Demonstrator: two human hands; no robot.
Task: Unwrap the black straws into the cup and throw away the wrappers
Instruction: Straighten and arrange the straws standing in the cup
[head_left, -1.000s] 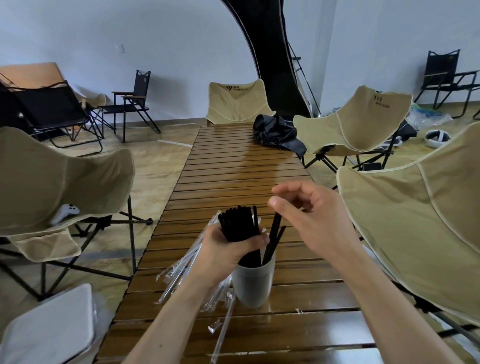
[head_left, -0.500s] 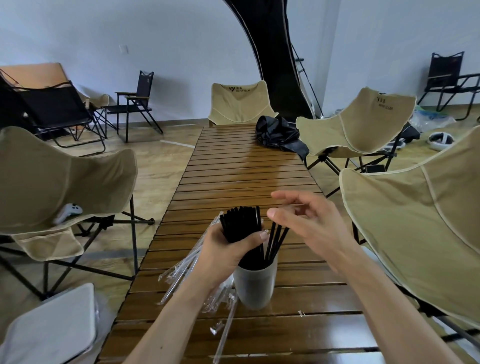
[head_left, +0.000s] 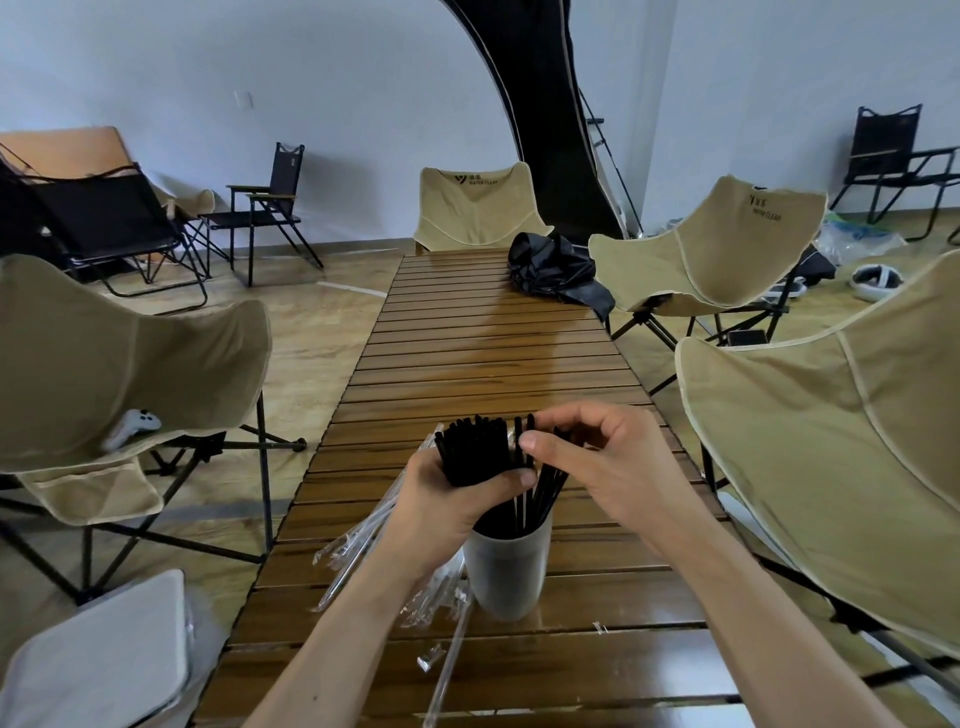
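Left hand (head_left: 447, 499) wrapped around a bundle of black straws (head_left: 475, 449), thumb curled across the front, grip closed tight on the bundle just above the cup (head_left: 506, 566). Right hand (head_left: 608, 467) just beside it over the cup's mouth, fingers curled, thumb and forefinger tips close together at the tops of a few loose straws (head_left: 545, 488); whether that grip actually pinches one, cannot tell. Loose straws leaning in the cup, fanned toward its right rim, lower ends hidden inside. Cup itself grey-white, upright on the wooden slatted tabletop (head_left: 493, 353), directly beneath both hands.

Left of the cup and partly under the left forearm, a heap of clear plastic wrappers (head_left: 363, 540), some reaching past the tabletop's left edge. In front of the cup, nearer the camera, one long clear wrapper (head_left: 452, 670) lying lengthwise, and a small torn scrap (head_left: 428, 659) touching or just beside it. Another tiny scrap (head_left: 601, 627) to the cup's right.

Well beyond the cup, at the tabletop's far right, a crumpled black bag (head_left: 556, 273). Tan folding chairs (head_left: 130, 358) on both sides of the tabletop and at its far end; a white controller (head_left: 132, 426) lying in the seat of the left one. Black folding chairs (head_left: 104, 218) farther back against the wall.
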